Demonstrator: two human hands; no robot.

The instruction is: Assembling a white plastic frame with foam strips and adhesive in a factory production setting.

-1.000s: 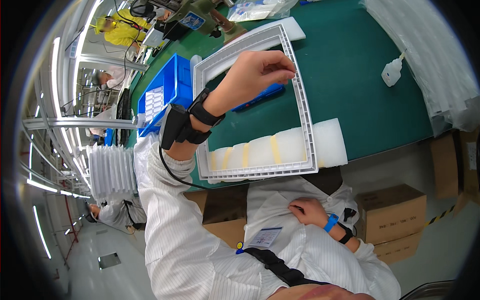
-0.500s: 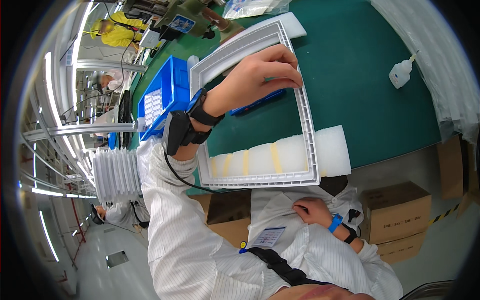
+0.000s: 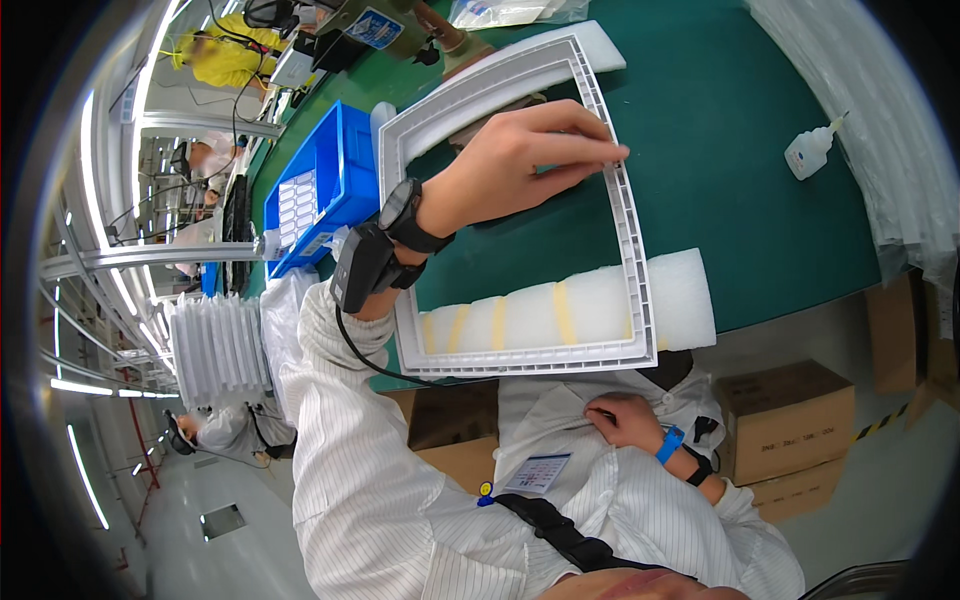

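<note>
A white rectangular plastic frame [image 3: 633, 255] with a ribbed rim lies on the green worktop over white foam strips. My left hand [image 3: 515, 165] reaches across it from the left. Its thumb and fingers are pinched together on the right-hand rail, and anything small between the fingertips is hidden. Yellow tape bands cross the near foam strip [image 3: 530, 315]. A dark object beneath my hand is mostly covered. My right hand [image 3: 625, 420] rests against my white striped gown near the table's front edge, its fingers curled with nothing seen in them.
A blue bin [image 3: 352, 165] with white labels stands left of the frame. To the right are a small dropper bottle [image 3: 808, 152] and clear plastic sheeting [image 3: 850, 90]. A green machine [image 3: 405, 30] stands at the back. Cardboard boxes [image 3: 785, 420] sit below the table, and other people work farther left.
My left hand has moved a little to the right and away along the frame's right rail. The blue item under it no longer shows. My right hand stays put.
</note>
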